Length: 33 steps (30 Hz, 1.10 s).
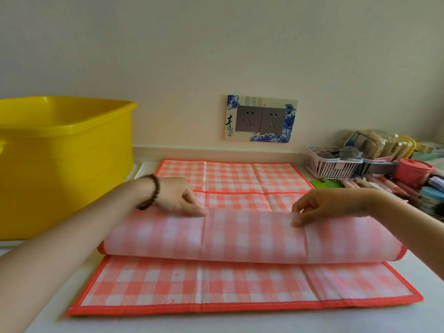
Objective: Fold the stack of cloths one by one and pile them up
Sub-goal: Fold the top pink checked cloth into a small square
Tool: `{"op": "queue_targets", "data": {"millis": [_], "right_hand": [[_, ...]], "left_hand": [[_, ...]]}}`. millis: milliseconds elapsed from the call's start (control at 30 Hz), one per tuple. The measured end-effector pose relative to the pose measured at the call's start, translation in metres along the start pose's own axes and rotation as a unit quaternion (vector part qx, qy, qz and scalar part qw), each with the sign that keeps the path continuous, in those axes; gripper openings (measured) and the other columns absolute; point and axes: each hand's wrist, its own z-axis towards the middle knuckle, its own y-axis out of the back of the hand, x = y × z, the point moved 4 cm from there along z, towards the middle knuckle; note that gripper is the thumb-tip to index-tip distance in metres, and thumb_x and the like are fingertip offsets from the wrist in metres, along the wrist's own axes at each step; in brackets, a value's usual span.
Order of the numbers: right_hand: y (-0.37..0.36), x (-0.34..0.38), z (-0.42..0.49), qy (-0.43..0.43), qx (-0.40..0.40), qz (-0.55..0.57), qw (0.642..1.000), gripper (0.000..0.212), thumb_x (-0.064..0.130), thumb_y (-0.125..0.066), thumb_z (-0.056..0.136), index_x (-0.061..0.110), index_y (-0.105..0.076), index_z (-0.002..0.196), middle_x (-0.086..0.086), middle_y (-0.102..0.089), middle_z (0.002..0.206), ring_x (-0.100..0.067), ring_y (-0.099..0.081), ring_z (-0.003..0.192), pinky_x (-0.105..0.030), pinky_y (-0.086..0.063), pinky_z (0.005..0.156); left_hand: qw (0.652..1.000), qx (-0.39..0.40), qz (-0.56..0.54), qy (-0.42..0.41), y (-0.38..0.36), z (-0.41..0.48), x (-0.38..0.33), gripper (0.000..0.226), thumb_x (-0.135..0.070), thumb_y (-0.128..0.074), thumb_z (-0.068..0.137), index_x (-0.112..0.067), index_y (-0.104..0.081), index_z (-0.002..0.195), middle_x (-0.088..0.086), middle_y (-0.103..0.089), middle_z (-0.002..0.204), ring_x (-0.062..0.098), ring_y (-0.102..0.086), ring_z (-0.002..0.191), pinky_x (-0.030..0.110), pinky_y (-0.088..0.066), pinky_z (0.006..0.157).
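You're at a white countertop (216, 323) against a pale wall (216, 56) with a double socket (262, 118). A yellow tub (64, 169) stands to your left and a white basket (329, 167) of clutter to your right.

The checked cloth (240, 236) lies in the middle of the counter, directly in front of you. 1 flap of it is turned over, so its paler underside shows.

Your left hand (177, 198), the 1 wearing the bead bracelet (151, 191), pinches the flap's upper edge between thumb and curled fingers. Your right hand (322, 207) pinches the same edge further along, fingertips pressed into the fabric. Both hands grip only the cloth.

**Risks**
- Both pinches sit inboard of the flap's ends. The unheld ends could sag or lag, leaving the fold skewed against the red border.
- If 1 hand leads the other, the edges probably won't meet squarely.
- Checked fabric also lies flat nearer you and beyond your hands. I can't tell whether that is the same cloth or others beneath. If it is others, dragging the flap could shift them.

**Orientation**
- The flap's long axis runs left to right, parallel to the wall.
- Its rounded fold faces you.
- The held edge points toward the wall.
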Motion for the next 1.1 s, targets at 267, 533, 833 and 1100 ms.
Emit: {"op": "queue_targets", "data": {"millis": [267,533,833,1100], "right_hand": [[0.031,-0.021,0.044,-0.030,-0.093,-0.037,0.994,0.032,0.054,-0.071,0.062,0.028,-0.077,0.081,0.013,-0.073,0.087,0.005,-0.059,0.081,-0.020,-0.046,0.087],[0.041,-0.034,0.095,-0.035,-0.172,-0.107,0.979,0.021,0.041,-0.073,0.077,0.021,-0.076,0.085,0.003,-0.071,0.081,-0.001,-0.054,0.070,-0.018,-0.042,0.071],[0.029,-0.046,0.127,-0.013,-0.281,-0.065,0.958,0.010,0.024,-0.072,0.081,0.015,-0.071,0.087,-0.003,-0.068,0.085,-0.013,-0.057,0.079,-0.028,-0.044,0.072],[0.023,-0.044,0.136,-0.038,-0.355,-0.110,0.927,0.018,0.028,-0.065,0.086,0.027,-0.064,0.104,0.001,-0.060,0.111,-0.020,-0.056,0.102,-0.030,-0.044,0.085]], "left_hand": [[0.988,-0.089,-0.086,-0.089,-0.023,0.007,-0.045,0.049,-0.055,-0.049,0.088,-0.034,-0.051,0.131,-0.011,-0.047,0.140,0.006,-0.040,0.130,0.026,-0.027,0.111],[0.997,0.076,-0.018,-0.016,-0.082,0.023,-0.039,0.066,-0.069,-0.025,0.088,-0.041,-0.016,0.147,-0.013,-0.013,0.157,0.009,-0.008,0.145,0.039,-0.003,0.118],[0.996,0.085,0.005,0.014,-0.095,0.040,-0.028,0.067,-0.069,-0.018,0.089,-0.039,-0.010,0.148,-0.008,-0.002,0.158,0.015,0.000,0.146,0.041,0.001,0.118],[0.998,0.056,0.016,0.017,-0.108,0.048,-0.020,0.069,-0.071,-0.012,0.087,-0.040,-0.003,0.148,-0.010,0.005,0.158,0.015,0.007,0.146,0.043,0.004,0.118]]}}
